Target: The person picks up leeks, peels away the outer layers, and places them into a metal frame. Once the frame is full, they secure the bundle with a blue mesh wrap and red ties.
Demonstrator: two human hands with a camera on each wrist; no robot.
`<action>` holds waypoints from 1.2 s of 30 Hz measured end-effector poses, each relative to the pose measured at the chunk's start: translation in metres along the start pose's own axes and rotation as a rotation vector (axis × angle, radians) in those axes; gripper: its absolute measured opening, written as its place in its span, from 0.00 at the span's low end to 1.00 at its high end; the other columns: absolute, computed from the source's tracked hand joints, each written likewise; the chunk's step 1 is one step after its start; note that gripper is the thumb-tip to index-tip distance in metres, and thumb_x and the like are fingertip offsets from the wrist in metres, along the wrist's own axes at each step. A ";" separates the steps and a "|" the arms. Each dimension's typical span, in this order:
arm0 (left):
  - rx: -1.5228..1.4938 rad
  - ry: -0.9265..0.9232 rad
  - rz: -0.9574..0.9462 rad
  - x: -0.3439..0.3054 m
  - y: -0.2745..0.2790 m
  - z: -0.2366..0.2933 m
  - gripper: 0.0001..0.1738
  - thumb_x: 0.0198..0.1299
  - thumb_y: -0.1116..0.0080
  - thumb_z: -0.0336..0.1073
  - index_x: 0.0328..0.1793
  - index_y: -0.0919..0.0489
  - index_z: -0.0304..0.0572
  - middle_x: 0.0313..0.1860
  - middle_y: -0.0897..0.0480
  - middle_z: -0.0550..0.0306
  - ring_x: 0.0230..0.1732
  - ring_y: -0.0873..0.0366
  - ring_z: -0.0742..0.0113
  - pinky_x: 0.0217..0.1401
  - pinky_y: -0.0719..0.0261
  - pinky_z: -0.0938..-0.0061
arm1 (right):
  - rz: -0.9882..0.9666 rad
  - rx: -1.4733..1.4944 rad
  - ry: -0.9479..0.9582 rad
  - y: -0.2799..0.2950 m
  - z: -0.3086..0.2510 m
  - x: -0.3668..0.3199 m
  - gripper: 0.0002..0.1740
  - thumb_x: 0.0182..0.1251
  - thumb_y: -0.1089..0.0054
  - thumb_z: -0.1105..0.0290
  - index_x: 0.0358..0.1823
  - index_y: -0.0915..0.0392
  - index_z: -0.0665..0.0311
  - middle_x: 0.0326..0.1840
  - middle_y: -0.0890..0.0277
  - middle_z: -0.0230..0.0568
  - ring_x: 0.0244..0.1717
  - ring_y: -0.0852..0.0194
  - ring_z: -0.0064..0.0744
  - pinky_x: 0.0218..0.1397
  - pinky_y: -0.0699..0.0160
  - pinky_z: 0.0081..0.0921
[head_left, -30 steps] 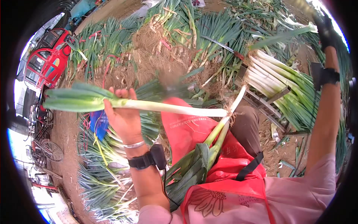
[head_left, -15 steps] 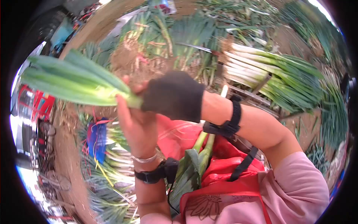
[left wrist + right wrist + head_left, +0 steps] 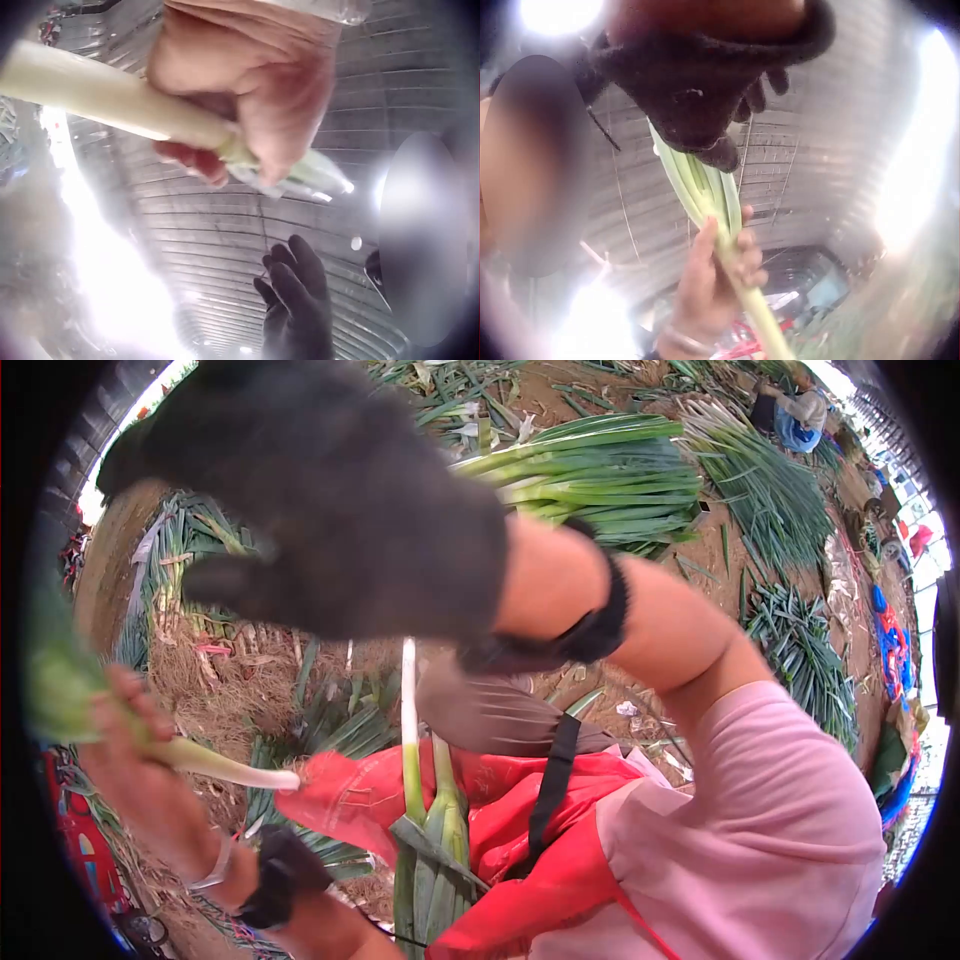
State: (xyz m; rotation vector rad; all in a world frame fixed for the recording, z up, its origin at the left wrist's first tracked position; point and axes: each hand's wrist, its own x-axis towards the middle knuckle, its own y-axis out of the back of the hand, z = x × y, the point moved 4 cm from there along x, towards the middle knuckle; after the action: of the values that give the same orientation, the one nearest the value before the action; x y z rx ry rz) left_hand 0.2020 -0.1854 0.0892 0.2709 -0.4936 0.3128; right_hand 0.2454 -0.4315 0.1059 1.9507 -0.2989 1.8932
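**Stalk gripped in the left hand, gloved right hand raised and empty**

The step in hand looks like cleaning a single long white-and-green leek-like stalk point(image 3: 225, 762). The bare left hand point(image 3: 155, 780) has its fingers and thumb curled round it where the white shank turns green, with the blurred green leaves point(image 3: 60, 675) toward the left edge of the head view. The right hand point(image 3: 335, 510), in a dark fabric glove, has its fingers apart and loosely bent, with nothing in them; the left wrist view shows it apart from the stalk.

If an outer leaf is to be stripped, the next move calls for the glove to pinch only that leaf near its base, while the left grip steadies the shank.

The pale cut-looking end point(image 3: 287, 780) lies over the shiny red plastic apron point(image 3: 350, 790) in the head view (whether they touch, I cannot tell). The dark green leafy stalks on the lap point(image 3: 440, 850) send a slim white shank point(image 3: 408, 690) up between the arms, an edge to skirt on a low pass. Higher up, beneath the ribbed grey roof point(image 3: 390, 75), there seems more room around the hands.
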 end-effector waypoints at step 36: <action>0.486 -0.322 -0.355 -0.060 -0.135 -0.098 0.22 0.56 0.39 0.31 0.59 0.23 0.45 0.51 0.19 0.54 0.53 0.23 0.54 0.55 0.31 0.61 | -1.253 -0.430 0.069 0.047 0.054 -0.091 0.31 0.50 0.31 0.65 0.61 0.25 0.47 0.47 0.25 0.41 0.47 0.25 0.45 0.50 0.27 0.37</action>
State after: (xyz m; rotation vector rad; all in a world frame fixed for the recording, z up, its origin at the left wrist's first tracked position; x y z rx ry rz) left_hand 0.2410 -0.2912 -0.0481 0.8804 -0.6707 0.0351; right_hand 0.2694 -0.5078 0.0218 1.2283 0.4308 0.9318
